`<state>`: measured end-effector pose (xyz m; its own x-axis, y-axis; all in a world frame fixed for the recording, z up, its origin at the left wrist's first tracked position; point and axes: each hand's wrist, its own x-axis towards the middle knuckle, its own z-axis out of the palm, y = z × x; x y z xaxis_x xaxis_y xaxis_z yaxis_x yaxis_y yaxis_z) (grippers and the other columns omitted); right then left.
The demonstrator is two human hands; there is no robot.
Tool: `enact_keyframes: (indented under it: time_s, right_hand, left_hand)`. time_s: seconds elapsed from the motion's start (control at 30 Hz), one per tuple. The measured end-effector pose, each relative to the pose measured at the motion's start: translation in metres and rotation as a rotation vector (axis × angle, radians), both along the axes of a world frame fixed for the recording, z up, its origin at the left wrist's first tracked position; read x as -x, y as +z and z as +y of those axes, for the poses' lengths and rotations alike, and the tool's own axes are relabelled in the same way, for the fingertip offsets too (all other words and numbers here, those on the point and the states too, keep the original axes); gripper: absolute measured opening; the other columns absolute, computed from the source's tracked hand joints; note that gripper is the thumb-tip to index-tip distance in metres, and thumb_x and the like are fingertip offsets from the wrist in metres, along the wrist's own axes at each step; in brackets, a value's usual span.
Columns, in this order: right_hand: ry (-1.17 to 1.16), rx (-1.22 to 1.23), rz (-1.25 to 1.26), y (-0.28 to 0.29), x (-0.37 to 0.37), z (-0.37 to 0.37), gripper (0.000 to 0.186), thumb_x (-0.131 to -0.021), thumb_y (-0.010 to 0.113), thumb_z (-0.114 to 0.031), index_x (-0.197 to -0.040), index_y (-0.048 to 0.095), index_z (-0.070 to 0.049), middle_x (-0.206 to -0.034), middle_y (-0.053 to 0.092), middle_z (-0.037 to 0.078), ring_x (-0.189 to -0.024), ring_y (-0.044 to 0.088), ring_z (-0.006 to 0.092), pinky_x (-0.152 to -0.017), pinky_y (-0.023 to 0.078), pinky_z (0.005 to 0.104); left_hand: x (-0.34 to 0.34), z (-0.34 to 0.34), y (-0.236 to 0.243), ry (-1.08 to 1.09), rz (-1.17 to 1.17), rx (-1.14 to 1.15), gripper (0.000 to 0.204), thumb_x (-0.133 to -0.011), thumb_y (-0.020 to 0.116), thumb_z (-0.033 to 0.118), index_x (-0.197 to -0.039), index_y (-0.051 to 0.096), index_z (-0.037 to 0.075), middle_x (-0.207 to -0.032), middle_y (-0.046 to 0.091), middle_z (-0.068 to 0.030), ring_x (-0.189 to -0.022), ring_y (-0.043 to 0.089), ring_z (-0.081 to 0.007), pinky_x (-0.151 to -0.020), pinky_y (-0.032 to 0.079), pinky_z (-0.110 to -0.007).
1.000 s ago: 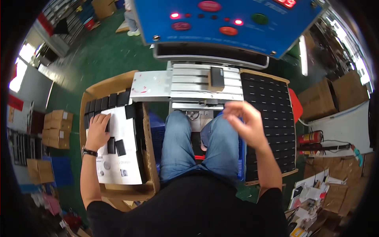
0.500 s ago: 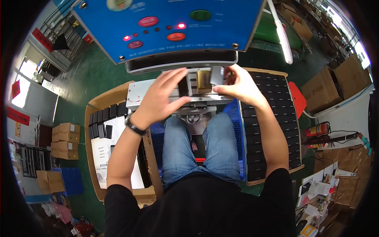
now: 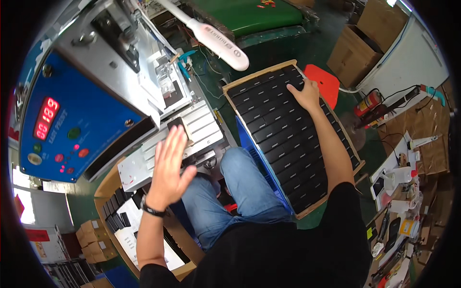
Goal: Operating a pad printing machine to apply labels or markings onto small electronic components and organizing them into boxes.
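Observation:
My left hand (image 3: 168, 165) is held over the slotted metal bed (image 3: 206, 126) of the printing machine, its fingers stretched out and the thumb apart. Just beyond its fingertips a small black case (image 3: 177, 123) sits in the fixture on the bed; whether the fingers touch it I cannot tell. My right hand (image 3: 306, 97) is at the far right part of a carton tray (image 3: 264, 68) filled with rows of black cases (image 3: 276, 129), each with a small light mark. Thumb and fingers span one case there, and the fingertips are partly hidden.
The machine's blue control panel (image 3: 72, 120) with a red display stands at the left. A white lamp arm (image 3: 218, 44) reaches over the far side. Below the bed, an open carton (image 3: 187, 276) holds more black cases and paper. A red board (image 3: 322, 86) lies beyond the tray.
The view has turned to the right. My right hand has carried a dark case from the machine bed to the tray. My left hand stays near the bed, where a black case now sits.

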<state>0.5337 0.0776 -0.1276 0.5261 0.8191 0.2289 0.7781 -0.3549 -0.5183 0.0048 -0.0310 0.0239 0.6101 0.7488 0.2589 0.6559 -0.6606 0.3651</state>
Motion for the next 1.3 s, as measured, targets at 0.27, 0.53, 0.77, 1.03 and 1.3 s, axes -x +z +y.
enact_keyframes:
  time_s: [0.27,0.53,0.77,1.03,1.3]
  right_hand:
    - [-0.168,0.183,-0.264,-0.03,0.001,0.099,0.089,-0.098,0.064,-0.067,-0.145,0.061,0.008,-0.148,0.057,0.032,-0.147,0.044,0.0496,-0.123,0.031,0.065]
    - [-0.048,-0.285,-0.398,-0.042,-0.012,0.105,0.051,-0.1,0.066,-0.044,-0.112,0.078,0.004,-0.12,0.074,0.025,-0.11,0.068,0.0454,-0.094,0.055,0.0558]
    - [0.356,-0.179,-0.063,0.001,-0.031,0.024,0.047,-0.101,0.074,-0.037,-0.117,0.08,0.006,-0.101,0.082,0.024,-0.087,0.077,0.0384,-0.079,0.06,0.0419]
    - [0.603,-0.07,0.048,-0.006,-0.009,0.008,0.052,-0.106,0.075,-0.032,-0.139,0.069,0.007,-0.135,0.073,0.023,-0.12,0.072,0.0328,-0.108,0.055,0.0383]
    - [0.788,-0.167,0.187,0.07,0.104,-0.044,0.04,-0.108,0.073,-0.019,-0.143,0.068,0.001,-0.142,0.068,0.017,-0.126,0.068,0.0283,-0.112,0.053,0.0376]
  left_hand:
    - [0.078,-0.13,-0.023,0.394,-0.149,-0.07,0.064,-0.095,0.078,0.024,-0.153,0.061,0.003,-0.163,0.054,-0.0208,-0.15,0.052,-0.0396,-0.125,0.038,-0.055]
    - [0.232,-0.272,-0.063,1.064,-0.011,-0.002,0.059,-0.095,0.072,0.01,-0.153,0.06,0.003,-0.164,0.052,-0.0203,-0.151,0.05,-0.0411,-0.126,0.039,-0.048]
    - [0.284,-0.277,-0.098,0.789,0.059,0.279,0.098,-0.071,0.068,0.002,-0.166,0.052,0.017,-0.172,0.042,-0.0224,-0.15,0.047,-0.0466,-0.126,0.041,-0.051]
    - [0.271,-0.308,-0.095,0.909,0.096,0.358,0.078,-0.077,0.071,0.001,-0.154,0.064,0.017,-0.17,0.049,-0.0105,-0.141,0.054,-0.0387,-0.117,0.05,-0.043]
    - [0.264,-0.262,-0.07,0.725,0.24,0.118,0.076,-0.076,0.084,0.015,-0.15,0.066,0.017,-0.162,0.057,-0.0098,-0.138,0.056,-0.0327,-0.12,0.043,-0.05]
